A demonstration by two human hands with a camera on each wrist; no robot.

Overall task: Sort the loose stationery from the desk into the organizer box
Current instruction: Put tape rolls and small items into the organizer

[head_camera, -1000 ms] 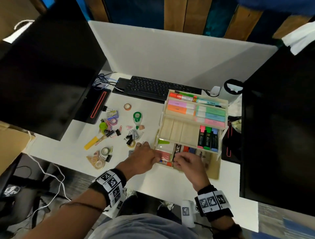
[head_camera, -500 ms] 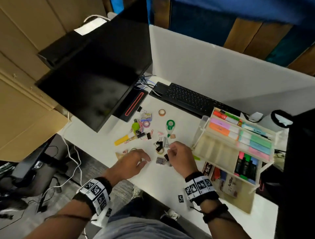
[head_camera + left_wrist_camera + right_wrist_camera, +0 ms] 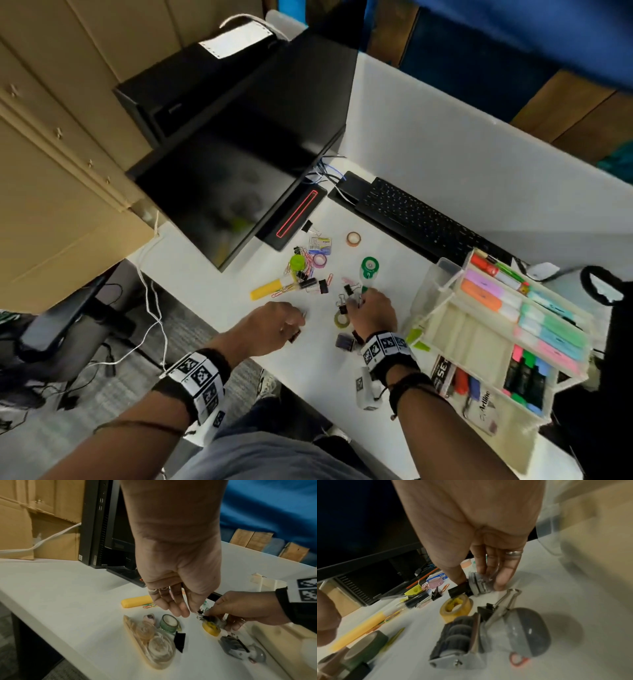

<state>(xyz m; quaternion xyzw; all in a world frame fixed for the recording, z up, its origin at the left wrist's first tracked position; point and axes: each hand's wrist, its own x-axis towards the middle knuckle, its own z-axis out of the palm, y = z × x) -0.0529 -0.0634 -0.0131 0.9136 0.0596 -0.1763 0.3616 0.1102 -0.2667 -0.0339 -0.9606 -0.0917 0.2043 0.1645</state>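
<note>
both hands work over the white desk (image 3: 205, 274) among loose stationery left of the organizer box (image 3: 479, 329). right hand (image 3: 481, 555) pinches a small grey-capped item (image 3: 479, 584), blurred and partly hidden by its fingers, beside a yellow tape roll (image 3: 456, 606). left hand (image 3: 176, 588) hangs with fingers loosely extended; whether it touches anything cannot be told. the box runs off the frame's right edge.
</note>
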